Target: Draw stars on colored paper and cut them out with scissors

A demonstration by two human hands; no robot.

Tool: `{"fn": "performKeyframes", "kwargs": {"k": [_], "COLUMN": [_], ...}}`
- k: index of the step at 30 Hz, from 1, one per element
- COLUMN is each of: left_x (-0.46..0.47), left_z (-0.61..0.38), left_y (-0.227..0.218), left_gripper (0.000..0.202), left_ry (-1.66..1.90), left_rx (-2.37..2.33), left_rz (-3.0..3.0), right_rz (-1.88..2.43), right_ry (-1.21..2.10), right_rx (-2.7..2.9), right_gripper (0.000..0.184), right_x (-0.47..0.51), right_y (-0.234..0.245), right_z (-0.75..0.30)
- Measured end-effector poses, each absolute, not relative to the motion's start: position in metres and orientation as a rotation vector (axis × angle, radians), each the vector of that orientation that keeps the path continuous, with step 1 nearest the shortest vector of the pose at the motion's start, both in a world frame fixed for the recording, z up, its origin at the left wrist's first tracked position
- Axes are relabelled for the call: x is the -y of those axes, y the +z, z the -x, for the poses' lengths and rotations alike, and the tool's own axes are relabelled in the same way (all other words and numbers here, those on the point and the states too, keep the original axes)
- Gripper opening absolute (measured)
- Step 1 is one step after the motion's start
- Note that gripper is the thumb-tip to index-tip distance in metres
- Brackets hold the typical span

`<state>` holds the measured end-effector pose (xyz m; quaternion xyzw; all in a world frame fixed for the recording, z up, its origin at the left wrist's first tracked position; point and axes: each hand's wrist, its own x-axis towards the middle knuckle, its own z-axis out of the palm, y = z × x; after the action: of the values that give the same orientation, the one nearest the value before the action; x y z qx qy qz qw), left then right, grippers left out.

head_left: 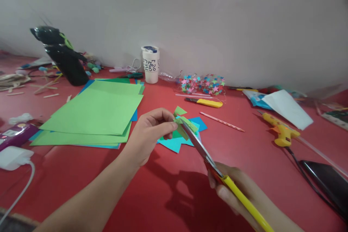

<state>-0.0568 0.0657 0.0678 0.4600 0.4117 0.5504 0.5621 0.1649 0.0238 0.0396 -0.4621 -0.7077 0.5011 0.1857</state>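
My left hand pinches a small piece of green paper between thumb and fingertips, above the middle of the table. In my right hand is a pair of scissors with a yellow handle. Their blade tips meet the green paper right beside my left fingertips. Below lie several cut paper scraps in turquoise, blue and green. To the left of my left hand is a stack of coloured paper sheets, light green on top.
A black bottle and a white tumbler stand near the wall. A yellow utility knife, a striped stick and star garland lie beyond the scraps. At right are a yellow glue gun and a black phone-like object.
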Motion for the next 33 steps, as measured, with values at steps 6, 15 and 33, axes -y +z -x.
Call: {"fn": "performKeyframes", "kwargs": {"k": [6,15,33], "left_x": [-0.0655,-0.0655,-0.0616], "left_z": [0.0558,0.0542,0.048], "left_y": [0.0698,0.0676,0.0678], "left_gripper": [0.007,0.008,0.009], "left_ry": [1.281,1.286,1.315], "left_rx": [-0.98,-0.945,-1.06], "left_rz": [-1.091,-1.055,-1.066], "right_rz": [1.323,1.3,1.244], "right_ry": [1.457,1.446,1.546], "right_rx": [1.983,1.959,1.936], "right_gripper": [0.056,0.054,0.057], "right_x": [-0.0254,-0.025,-0.0222], "right_y": [0.0349,0.033,0.0346], "right_z": [-0.1658,-0.1656,-0.1636]}}
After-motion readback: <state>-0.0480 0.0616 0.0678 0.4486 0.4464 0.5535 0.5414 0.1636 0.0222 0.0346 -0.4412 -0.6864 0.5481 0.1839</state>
